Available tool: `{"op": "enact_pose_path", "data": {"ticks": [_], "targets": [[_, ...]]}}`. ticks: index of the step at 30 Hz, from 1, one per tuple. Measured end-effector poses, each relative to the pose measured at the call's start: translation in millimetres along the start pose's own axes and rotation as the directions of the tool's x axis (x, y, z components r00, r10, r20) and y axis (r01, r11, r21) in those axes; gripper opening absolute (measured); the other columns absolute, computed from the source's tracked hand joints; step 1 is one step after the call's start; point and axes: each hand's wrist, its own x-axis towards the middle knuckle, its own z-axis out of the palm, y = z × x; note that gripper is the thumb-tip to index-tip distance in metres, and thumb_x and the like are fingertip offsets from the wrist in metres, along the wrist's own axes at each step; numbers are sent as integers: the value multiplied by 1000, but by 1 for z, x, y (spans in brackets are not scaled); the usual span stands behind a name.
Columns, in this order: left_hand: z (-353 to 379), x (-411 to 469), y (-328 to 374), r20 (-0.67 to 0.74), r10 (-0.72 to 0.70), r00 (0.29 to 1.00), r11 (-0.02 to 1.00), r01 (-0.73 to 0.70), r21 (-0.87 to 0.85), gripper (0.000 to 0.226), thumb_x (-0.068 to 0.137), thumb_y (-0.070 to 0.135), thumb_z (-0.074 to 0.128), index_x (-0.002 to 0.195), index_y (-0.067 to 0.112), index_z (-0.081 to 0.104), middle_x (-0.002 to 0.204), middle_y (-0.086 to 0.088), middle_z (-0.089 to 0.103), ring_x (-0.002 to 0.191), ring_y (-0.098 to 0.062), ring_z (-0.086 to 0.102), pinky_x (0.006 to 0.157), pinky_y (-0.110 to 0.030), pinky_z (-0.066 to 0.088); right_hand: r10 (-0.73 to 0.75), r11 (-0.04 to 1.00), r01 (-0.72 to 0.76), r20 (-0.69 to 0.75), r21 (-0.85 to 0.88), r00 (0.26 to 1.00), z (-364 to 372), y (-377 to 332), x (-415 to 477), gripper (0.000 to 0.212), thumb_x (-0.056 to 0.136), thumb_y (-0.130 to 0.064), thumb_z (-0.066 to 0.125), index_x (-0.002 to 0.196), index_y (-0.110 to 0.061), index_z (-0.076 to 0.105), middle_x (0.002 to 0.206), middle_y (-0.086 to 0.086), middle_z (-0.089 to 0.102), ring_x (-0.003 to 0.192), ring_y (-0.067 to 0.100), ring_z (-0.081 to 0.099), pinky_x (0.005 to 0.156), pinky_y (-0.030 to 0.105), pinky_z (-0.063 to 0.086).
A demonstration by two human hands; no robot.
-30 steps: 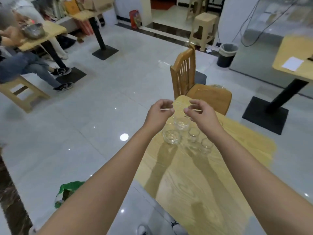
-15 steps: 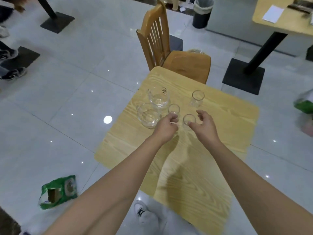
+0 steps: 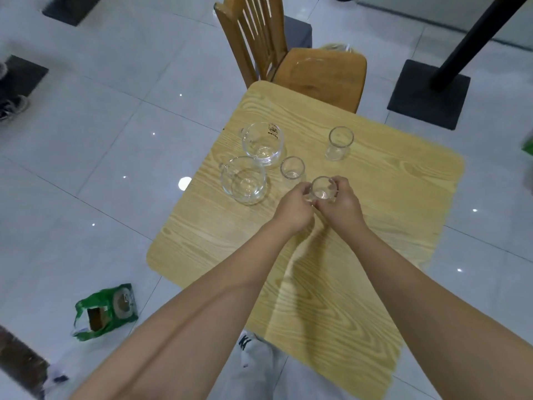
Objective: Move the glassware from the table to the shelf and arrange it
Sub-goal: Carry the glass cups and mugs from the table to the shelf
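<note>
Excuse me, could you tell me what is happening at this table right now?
A person stands at a wooden table and has both hands around one small glass cup, the left hand and the right hand closing on it from either side. It looks about to be lifted. Four other pieces sit untouched on the table: two wide glass bowls with handles, another small cup and a taller glass farther back. No shelf is in view.
</note>
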Motion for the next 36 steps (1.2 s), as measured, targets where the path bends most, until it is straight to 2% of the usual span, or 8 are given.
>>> {"op": "enact_pose_path", "data": {"ticks": [11,16,19,23,25,30,32,36], "targets": [[-14,-19,26,-18,79,997,995,-80,-67,50,85,-1,58,132,13,49,121,6,55,90,-14,60,88,-32,49,-75,996,75,9,38,997,-20,-19,-4,62,76,-17,76,132,-18,49,121,1,56,109,20,57,89,31,45],[-36,-34,51,-64,153,986,984,-158,-83,56,80,0,63,132,16,49,128,5,56,105,-17,61,89,-33,51,-161,986,161,-3,49,987,-38,-57,-11,64,76,-27,77,133,-20,48,125,1,58,111,16,57,92,33,47],[-54,-47,68,-134,225,965,964,-240,-114,53,77,5,69,125,20,52,118,10,59,109,-18,61,89,-38,53,-231,972,232,-24,47,973,-50,-93,-19,65,76,-28,77,134,-19,47,126,1,58,112,16,56,90,30,46],[-92,-74,99,-257,320,912,924,-361,-128,48,78,15,73,122,22,54,119,12,62,106,-10,61,84,-27,49,-359,931,361,-45,45,932,-65,-156,-34,55,76,-31,77,123,-25,50,119,-2,59,108,16,56,87,33,48],[-118,-90,114,-320,353,879,905,-407,-121,47,78,17,74,121,22,54,118,12,62,105,-8,61,82,-23,48,-423,902,424,-40,75,905,-68,-193,-47,49,77,-29,77,117,-27,50,117,-3,58,105,13,55,82,26,46],[-196,-134,144,-466,422,777,867,-497,-44,45,78,19,75,117,25,53,113,9,63,99,-5,59,76,-13,43,-551,826,547,-9,134,834,-60,-287,-78,58,75,-34,79,125,-23,51,113,-6,62,101,11,59,83,28,49],[-226,-153,149,-513,423,747,858,-512,-37,46,79,18,74,119,25,51,113,9,62,100,-7,59,80,-17,49,-597,794,588,15,154,802,-51,-321,-93,62,76,-36,79,130,-23,50,116,-4,61,104,12,59,85,28,51],[-284,-194,150,-622,412,666,844,-536,-15,52,75,22,77,121,24,51,113,8,63,102,-12,62,92,-35,54,-689,717,668,57,197,723,-34,-383,-133,58,80,-32,78,130,-23,49,108,-7,55,95,8,54,75,20,45]]}}
